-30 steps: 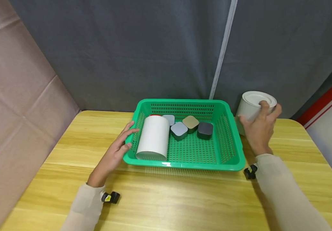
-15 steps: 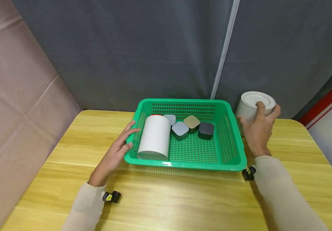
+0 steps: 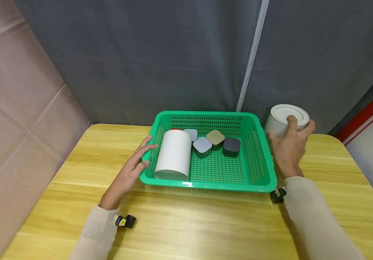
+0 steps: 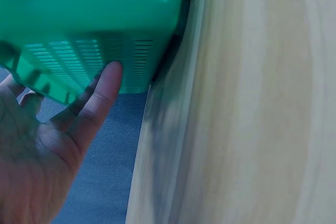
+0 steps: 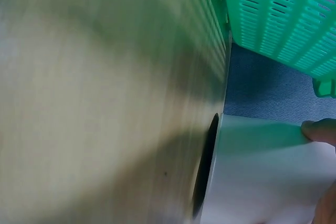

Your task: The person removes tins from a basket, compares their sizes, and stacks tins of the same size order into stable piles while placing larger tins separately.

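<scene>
In the head view my right hand point(image 3: 288, 148) grips a white lidded canister point(image 3: 277, 124) just right of the green basket point(image 3: 219, 187). One finger reaches over onto the lid, and the thumb lies on the canister's side. In the right wrist view a dark edge shows along the base of the canister point(image 5: 262, 166), close to the tabletop. My left hand point(image 3: 129, 171) touches the basket's left side with fairly straight fingers, some at the rim. A digit presses the outer wall in the left wrist view. Inside the basket lies a white cylinder point(image 3: 174, 153).
Several rounded-square boxes share the basket: a dark one point(image 3: 231, 146), a tan-topped one point(image 3: 215, 138) and grey-topped ones point(image 3: 202, 145). A bit of red shows behind the cylinder. The wooden table point(image 3: 186, 224) ends at a grey curtain point(image 3: 160, 65).
The right hand and the canister have shifted slightly left, and the canister's top sits a little lower. The left hand stays at the basket, and the basket's contents keep their places.
</scene>
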`<state>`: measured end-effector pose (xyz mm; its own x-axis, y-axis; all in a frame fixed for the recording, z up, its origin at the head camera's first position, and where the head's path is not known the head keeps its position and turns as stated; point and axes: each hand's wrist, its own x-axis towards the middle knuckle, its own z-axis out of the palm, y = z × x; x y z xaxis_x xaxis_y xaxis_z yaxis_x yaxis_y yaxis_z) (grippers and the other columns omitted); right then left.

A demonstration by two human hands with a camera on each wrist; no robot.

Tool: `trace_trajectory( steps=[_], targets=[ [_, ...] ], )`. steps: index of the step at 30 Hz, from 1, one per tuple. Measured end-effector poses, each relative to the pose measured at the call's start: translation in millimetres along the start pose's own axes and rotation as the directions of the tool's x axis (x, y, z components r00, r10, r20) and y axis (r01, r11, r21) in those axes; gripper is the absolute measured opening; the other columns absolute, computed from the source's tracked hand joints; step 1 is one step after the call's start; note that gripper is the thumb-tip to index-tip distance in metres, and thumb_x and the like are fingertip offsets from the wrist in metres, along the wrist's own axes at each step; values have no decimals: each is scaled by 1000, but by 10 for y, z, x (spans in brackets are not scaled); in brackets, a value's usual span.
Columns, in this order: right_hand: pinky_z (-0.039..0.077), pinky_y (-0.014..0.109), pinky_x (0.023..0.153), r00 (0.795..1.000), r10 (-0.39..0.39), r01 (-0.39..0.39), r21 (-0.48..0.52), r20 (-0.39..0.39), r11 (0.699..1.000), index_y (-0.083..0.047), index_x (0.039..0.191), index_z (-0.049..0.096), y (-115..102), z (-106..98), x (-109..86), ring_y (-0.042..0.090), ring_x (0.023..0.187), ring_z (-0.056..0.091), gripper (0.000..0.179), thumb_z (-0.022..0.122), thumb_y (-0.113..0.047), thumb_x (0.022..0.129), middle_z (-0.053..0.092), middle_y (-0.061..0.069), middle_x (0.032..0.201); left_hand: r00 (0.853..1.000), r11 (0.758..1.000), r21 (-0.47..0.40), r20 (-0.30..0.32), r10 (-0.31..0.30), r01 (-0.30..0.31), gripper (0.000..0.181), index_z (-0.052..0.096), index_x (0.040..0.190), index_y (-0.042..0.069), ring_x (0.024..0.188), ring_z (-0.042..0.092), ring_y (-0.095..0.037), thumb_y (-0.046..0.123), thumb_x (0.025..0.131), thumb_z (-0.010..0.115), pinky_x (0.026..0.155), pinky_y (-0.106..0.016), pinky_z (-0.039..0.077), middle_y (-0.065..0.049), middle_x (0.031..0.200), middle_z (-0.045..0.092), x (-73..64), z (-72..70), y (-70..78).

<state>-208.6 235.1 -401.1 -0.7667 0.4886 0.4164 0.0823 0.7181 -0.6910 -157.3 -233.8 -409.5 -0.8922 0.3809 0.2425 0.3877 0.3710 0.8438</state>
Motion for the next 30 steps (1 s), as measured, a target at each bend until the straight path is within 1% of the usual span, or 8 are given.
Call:
trace_trajectory(
  steps=[3,10,14,22,30],
  targets=[
    [44,78,93,1000,21,-21,-9,2,1000,-16,151,47,-2,-1,-5,62,129,51,66,77,-18,93,11,18,167,1000,1000,-3,0,1,-1,46,47,154,6,165,7,-31,9,108,42,120,-71,25,1,177,15,0,2,-2],
    [44,78,93,999,42,-41,-28,12,999,-18,152,45,3,0,-5,60,133,49,65,75,-22,95,10,17,166,1000,1000,-2,1,12,-12,46,47,154,5,165,6,-31,10,108,42,120,-72,24,1,177,15,1,6,-17],
    [43,79,94,999,41,-40,-21,16,999,-19,153,45,10,9,-11,58,136,47,65,74,-22,95,8,17,167,1000,1000,-1,1,21,-21,45,47,153,4,165,7,-32,11,109,42,120,-72,24,0,177,15,0,6,-29],
    [42,81,92,999,35,-35,-27,19,999,-19,153,46,12,15,-23,57,141,42,63,73,-23,96,8,19,167,1000,1000,-4,3,12,-12,45,47,154,8,165,7,-32,12,109,42,119,-73,24,1,177,14,-1,4,-24],
    [42,81,91,999,34,-33,-34,12,999,-21,153,45,14,19,-23,54,143,40,62,72,-25,97,8,16,166,1000,1000,0,-3,6,-6,46,48,153,7,165,7,-31,10,108,42,119,-73,25,2,177,15,3,2,-16]
  ],
)
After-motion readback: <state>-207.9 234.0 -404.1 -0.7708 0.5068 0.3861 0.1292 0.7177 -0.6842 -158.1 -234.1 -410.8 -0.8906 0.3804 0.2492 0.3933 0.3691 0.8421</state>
